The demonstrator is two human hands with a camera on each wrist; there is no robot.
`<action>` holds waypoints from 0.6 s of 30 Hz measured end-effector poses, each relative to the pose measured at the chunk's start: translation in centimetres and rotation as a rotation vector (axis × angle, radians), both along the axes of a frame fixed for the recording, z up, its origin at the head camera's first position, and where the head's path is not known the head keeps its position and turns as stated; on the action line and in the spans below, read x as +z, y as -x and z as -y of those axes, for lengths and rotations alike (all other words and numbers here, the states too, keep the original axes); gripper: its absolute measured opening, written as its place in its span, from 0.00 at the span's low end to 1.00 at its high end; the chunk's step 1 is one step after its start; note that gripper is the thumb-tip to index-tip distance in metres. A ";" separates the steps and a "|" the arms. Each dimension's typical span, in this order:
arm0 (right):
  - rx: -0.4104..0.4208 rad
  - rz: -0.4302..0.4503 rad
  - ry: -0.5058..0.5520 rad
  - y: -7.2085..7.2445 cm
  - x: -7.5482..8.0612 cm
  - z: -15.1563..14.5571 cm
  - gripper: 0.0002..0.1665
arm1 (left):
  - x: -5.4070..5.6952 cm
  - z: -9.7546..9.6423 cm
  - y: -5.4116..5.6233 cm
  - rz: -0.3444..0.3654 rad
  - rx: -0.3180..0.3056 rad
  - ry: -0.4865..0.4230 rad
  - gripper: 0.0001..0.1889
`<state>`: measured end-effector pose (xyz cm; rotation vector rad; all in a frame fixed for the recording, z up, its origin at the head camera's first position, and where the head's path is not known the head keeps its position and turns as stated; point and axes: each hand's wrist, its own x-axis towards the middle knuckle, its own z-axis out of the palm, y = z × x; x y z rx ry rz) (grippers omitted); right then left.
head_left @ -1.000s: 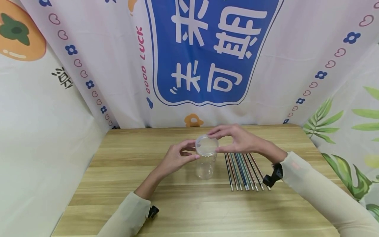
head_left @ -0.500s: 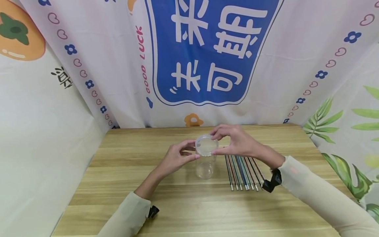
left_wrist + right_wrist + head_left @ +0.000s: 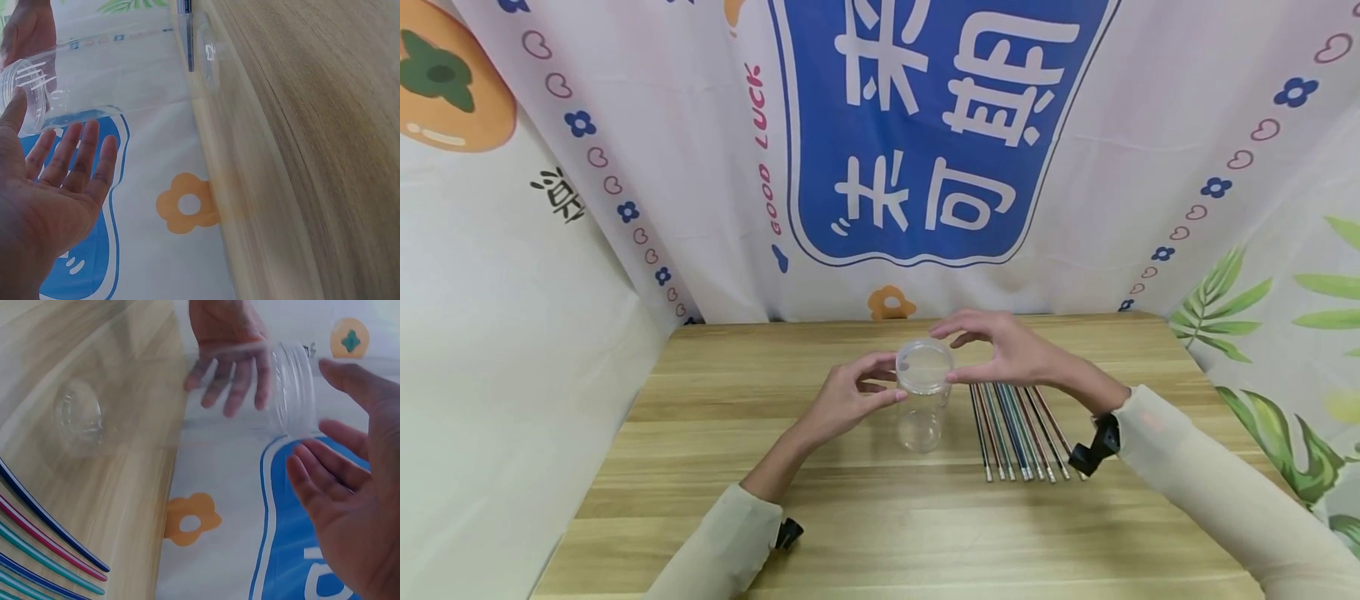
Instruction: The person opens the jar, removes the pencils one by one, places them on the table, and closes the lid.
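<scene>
A tall clear plastic jar (image 3: 921,430) stands upright on the table, its clear round lid (image 3: 924,367) on top. My left hand (image 3: 848,398) holds the jar near its top, thumb in front and fingers on the far side. In the left wrist view that thumb lies by the lid (image 3: 25,94). My right hand (image 3: 1011,350) is at the right of the lid, fingers spread and lifted off it; its thumb tip is close to the rim, and I cannot tell whether it touches. The right wrist view shows a gap between the right fingers and the lid.
Several pencils (image 3: 1021,433) in different colours lie side by side on the wooden table (image 3: 880,533), right of the jar and partly under the right hand. A printed curtain (image 3: 722,167) hangs behind the table's back edge.
My right hand closed further over the lid's edge half a second ago, and now its fingers have spread and drawn back to the right. The left hand and jar have stayed in place.
</scene>
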<state>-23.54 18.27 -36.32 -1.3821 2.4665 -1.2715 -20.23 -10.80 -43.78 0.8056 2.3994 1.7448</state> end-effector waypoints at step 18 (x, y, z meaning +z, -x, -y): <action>0.023 0.022 -0.078 0.4 0.0 -0.4 0.27 | -0.2 0.0 0.1 0.007 -0.001 0.012 0.27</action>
